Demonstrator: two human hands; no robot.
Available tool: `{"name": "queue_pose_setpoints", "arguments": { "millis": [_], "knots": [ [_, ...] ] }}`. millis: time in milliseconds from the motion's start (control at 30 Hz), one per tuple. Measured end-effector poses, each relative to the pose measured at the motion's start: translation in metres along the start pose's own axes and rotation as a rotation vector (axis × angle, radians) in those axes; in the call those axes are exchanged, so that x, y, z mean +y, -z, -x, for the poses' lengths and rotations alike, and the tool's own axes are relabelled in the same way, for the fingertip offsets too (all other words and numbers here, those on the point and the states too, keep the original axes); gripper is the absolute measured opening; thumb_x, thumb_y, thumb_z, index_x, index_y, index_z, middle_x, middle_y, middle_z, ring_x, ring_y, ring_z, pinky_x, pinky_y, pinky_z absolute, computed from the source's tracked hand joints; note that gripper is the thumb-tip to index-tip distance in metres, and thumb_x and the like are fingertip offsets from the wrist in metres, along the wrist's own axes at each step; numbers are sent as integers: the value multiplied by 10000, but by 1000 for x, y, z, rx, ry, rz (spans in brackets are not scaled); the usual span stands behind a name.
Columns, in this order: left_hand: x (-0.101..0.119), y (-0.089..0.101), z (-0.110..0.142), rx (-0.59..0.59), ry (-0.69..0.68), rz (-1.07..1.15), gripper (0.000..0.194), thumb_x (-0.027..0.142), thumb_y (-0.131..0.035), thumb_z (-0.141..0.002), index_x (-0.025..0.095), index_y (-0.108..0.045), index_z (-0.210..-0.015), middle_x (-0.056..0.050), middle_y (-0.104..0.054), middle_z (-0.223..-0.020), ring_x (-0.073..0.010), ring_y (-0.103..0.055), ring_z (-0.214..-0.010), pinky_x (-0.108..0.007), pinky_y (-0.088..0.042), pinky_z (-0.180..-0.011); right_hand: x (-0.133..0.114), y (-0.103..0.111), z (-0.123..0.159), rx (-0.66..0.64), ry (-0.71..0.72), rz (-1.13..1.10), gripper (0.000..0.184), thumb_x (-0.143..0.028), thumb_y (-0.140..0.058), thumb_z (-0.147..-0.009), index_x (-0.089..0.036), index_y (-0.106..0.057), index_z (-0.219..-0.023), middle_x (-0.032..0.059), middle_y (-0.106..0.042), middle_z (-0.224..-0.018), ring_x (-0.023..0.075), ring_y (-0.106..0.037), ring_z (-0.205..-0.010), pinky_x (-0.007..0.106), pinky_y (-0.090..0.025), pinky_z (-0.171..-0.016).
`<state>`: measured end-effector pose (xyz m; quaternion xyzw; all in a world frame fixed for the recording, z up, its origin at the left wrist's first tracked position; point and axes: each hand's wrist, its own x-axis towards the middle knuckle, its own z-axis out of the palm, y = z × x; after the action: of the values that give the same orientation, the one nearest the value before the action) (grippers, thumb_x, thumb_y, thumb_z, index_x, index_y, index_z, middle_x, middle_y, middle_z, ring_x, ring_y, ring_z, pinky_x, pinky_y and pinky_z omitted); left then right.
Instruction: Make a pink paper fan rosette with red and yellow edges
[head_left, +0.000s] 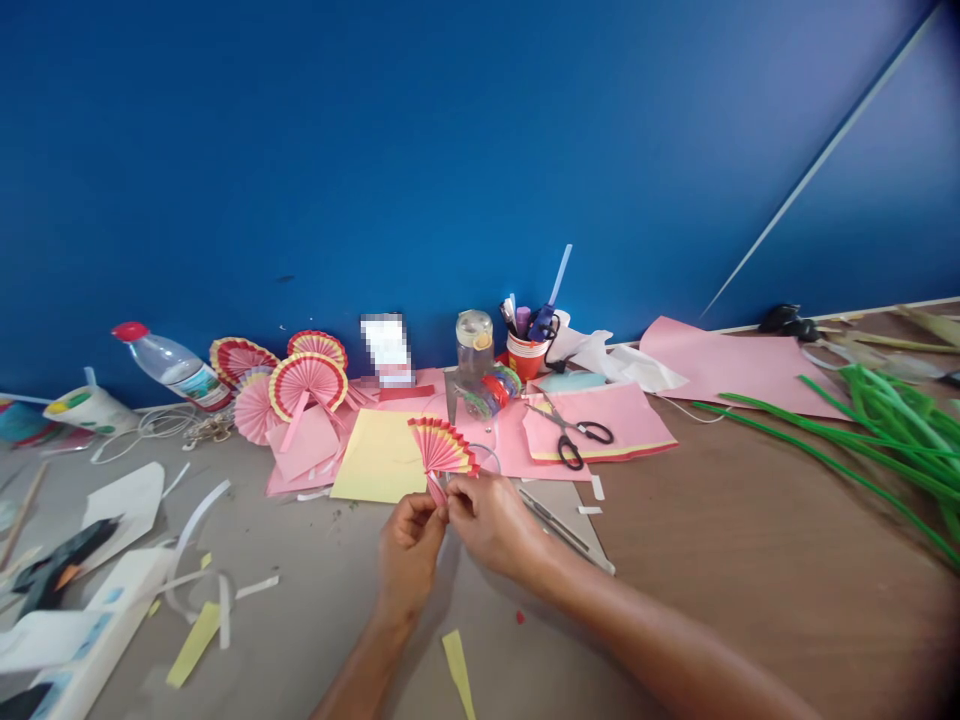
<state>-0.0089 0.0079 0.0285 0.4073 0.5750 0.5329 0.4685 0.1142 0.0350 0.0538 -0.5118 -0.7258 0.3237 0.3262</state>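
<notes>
A small pleated paper fan (pixel 441 446), pink with yellow and red edging, stands spread above my two hands. My left hand (pixel 409 553) pinches its narrow base from the left with closed fingers. Closed on the same base from the right is my right hand (pixel 491 520), fingertips almost meeting the left ones. Both hands hover low over the grey table (pixel 322 640). Behind the fan lie a yellow sheet (pixel 376 458) and pink sheets (pixel 630 415).
Finished paper fans (pixel 304 385) lean by the blue wall, beside a water bottle (pixel 174 366). Black scissors (pixel 577 436), a glass jar (pixel 474 348), a cup of pens (pixel 526 345), green stems (pixel 892 420), a glue gun (pixel 56 568) and paper scraps (pixel 193 640) surround the hands.
</notes>
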Motion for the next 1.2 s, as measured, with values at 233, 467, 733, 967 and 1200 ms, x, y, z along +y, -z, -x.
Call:
{"name": "queue_pose_setpoints", "arguments": {
  "millis": [233, 467, 733, 967, 1200],
  "knots": [
    [3, -1, 0, -6, -14, 30, 276, 389, -759, -623, 162, -662, -747, -25, -682, -697, -154, -616, -667, -255, -484, -642, 4, -1, -1, -3, 10, -41, 192, -58, -489, -723, -173, -504, -569, -60, -399, -520, 85, -326, -510, 220, -205, -511],
    [2, -1, 2, -3, -17, 1, 275, 398, -752, -642, 161, -660, -746, -14, -667, -671, -132, -591, -623, -226, -463, -593, 2, 2, -2, -55, 27, 22, 210, -84, -484, -759, -166, -505, -567, -44, -442, -536, 82, -341, -505, 225, -202, -505],
    [-2, 1, -1, -12, -13, 46, 269, 391, -767, -622, 159, -683, -731, -31, -690, -696, -160, -615, -674, -271, -493, -663, 1, 7, -3, -73, 19, 81, 227, -113, -491, -807, -162, -522, -588, -43, -434, -537, 82, -350, -498, 232, -194, -502],
    [2, 1, 0, -38, -13, 0, 251, 376, -753, -637, 162, -689, -752, -30, -690, -702, -171, -618, -690, -269, -491, -664, -1, 11, -3, -97, 38, 100, 233, -81, -491, -781, -169, -502, -565, -63, -337, -499, 83, -269, -477, 243, -168, -501],
    [-11, 3, -5, -66, 30, 124, 292, 395, -763, -652, 150, -688, -792, -37, -685, -733, -158, -618, -723, -271, -485, -725, -1, 14, -4, -118, 30, 13, 257, -57, -458, -757, -179, -436, -531, -71, -298, -476, 84, -267, -469, 234, -187, -502]
  ]
}}
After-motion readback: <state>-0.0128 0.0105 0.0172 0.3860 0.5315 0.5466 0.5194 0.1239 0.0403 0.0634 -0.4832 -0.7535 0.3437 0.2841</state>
